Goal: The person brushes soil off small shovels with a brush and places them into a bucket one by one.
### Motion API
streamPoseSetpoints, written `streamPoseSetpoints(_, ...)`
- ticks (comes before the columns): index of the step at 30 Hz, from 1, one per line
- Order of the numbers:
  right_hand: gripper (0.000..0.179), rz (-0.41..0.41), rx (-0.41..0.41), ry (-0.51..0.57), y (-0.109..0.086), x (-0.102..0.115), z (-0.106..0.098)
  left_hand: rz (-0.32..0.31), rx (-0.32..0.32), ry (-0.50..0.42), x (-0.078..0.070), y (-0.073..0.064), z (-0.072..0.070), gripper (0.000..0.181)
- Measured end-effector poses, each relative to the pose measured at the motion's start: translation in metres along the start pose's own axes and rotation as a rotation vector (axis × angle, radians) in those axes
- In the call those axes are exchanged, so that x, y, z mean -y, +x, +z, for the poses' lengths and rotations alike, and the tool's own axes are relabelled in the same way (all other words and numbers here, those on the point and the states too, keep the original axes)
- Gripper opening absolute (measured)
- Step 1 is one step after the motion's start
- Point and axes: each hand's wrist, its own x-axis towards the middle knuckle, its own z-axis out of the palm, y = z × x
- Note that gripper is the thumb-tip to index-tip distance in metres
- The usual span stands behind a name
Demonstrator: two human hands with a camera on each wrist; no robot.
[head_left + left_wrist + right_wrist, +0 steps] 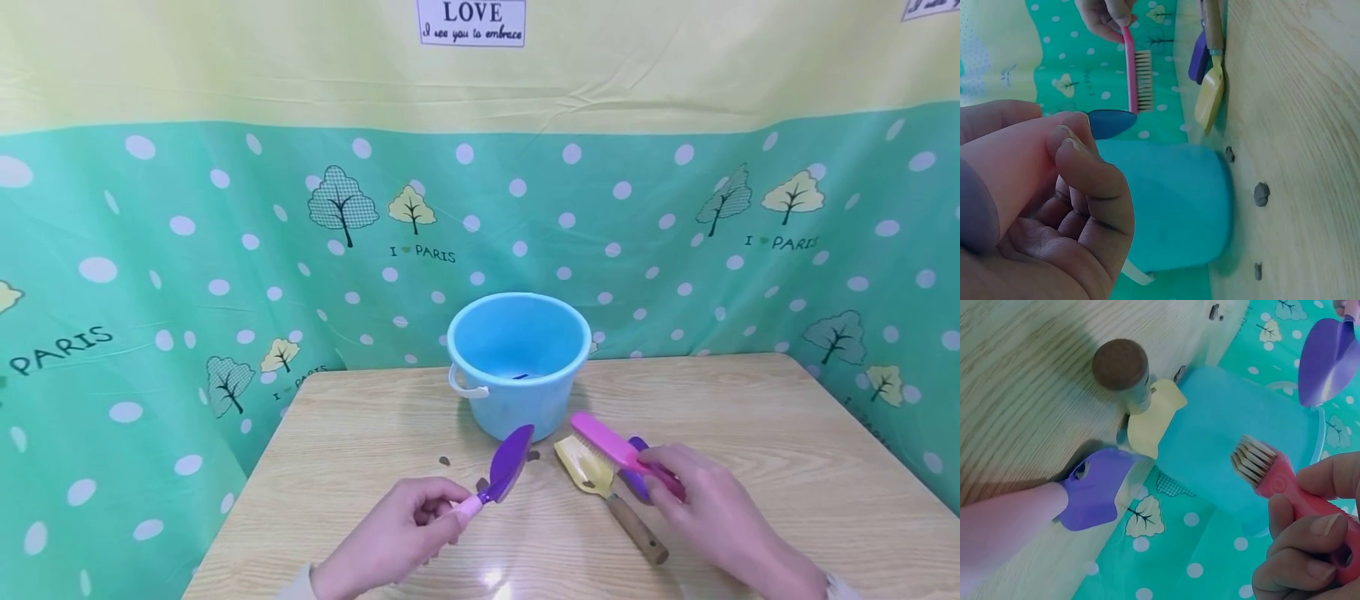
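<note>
My left hand (397, 533) grips the pink handle of a purple trowel (510, 460), its blade raised over the table in front of the bucket. In my right hand (716, 504) is a pink brush (606, 442), held by its handle, with pale bristles pointing down above a yellow shovel (581, 461). That shovel lies on the table, its wooden handle towards me, with a dark lump on its blade. Beside it lies a second purple shovel (1100, 487) with a pink handle, partly hidden by the brush and right hand in the head view.
A light blue bucket (517, 408) with a white handle stands behind the tools; something dark lies inside. Several small dark lumps (1261, 194) are scattered on the wooden table (360, 442) near the bucket. A green and yellow printed curtain (525, 208) hangs behind the table and at its sides.
</note>
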Motion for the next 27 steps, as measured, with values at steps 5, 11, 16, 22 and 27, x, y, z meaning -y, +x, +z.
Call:
streamPoseSetpoints(5, 0.027, -0.033, -0.027, -0.005, 0.0, -0.004, -0.001, 0.034, 0.003, 0.022, -0.003, 0.0, -0.004, 0.016)
streamPoseSetpoints(11, 0.027, -0.004, -0.018, -0.015, 0.002, -0.006, -0.001, 0.011, -0.018, 0.046, -0.01, 0.0, -0.01, 0.019)
streamPoseSetpoints(16, 0.027, 0.05, 0.015, -0.03, 0.003, -0.006, -0.003, 0.055, -0.041, 0.091, -0.022, 0.003, -0.019, 0.018)
streamPoseSetpoints(22, 0.027, 0.105, 0.042, -0.04, 0.003, -0.008, -0.007, 0.077, -0.084, 0.132, -0.039, 0.017, -0.029, 0.021)
streamPoseSetpoints(27, 0.027, 0.152, 0.083, -0.04, 0.004, -0.009, -0.01, 0.068, -0.111, 0.144, -0.05, 0.032, -0.035, 0.025)
